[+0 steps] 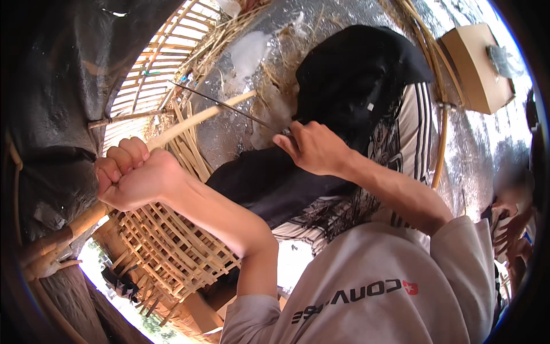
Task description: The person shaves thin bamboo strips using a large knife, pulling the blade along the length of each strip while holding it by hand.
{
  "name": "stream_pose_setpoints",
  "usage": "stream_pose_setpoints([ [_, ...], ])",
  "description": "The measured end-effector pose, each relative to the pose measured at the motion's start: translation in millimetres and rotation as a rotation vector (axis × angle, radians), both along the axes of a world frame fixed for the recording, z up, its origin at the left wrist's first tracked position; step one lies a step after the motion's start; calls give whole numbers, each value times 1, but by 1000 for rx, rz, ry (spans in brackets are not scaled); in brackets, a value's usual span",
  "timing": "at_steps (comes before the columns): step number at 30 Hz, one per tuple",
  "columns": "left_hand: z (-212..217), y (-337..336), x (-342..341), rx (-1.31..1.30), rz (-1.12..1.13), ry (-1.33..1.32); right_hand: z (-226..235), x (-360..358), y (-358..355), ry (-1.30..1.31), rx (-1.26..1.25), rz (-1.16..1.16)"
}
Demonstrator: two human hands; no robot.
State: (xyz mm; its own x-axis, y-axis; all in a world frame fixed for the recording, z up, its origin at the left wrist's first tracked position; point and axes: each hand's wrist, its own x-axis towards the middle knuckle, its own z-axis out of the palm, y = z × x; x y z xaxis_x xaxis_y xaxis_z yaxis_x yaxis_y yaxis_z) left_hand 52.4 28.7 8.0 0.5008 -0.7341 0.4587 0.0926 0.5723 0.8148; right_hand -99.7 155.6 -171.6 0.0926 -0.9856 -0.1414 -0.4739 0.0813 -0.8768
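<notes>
left hand (133, 179) clenched round bamboo strip (197, 119), bracing it steady; right hand (314, 148) gripping thin blade (229, 107) laid across strip, above woven lattice (172, 246).

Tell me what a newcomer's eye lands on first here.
First the left hand, a tight fist at centre left gripping a pale bamboo strip that slants up to the right. Next the right hand at centre, holding a thin dark blade laid across that strip. Below the fist lies a woven bamboo lattice.
</notes>
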Motion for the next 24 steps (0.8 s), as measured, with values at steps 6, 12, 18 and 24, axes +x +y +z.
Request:
stream_pose_setpoints([
  [6,2,-6,9,5,93,-6,-7,-14,-8,114,264,13],
  [12,2,-10,22,30,171,-27,-24,-19,-8,115,175,56],
  [18,1,-14,24,-9,175,31,-18,-31,-10,91,66,179],
  [24,1,-18,29,-45,227,92,-14,-36,-7,182,317,182],
])
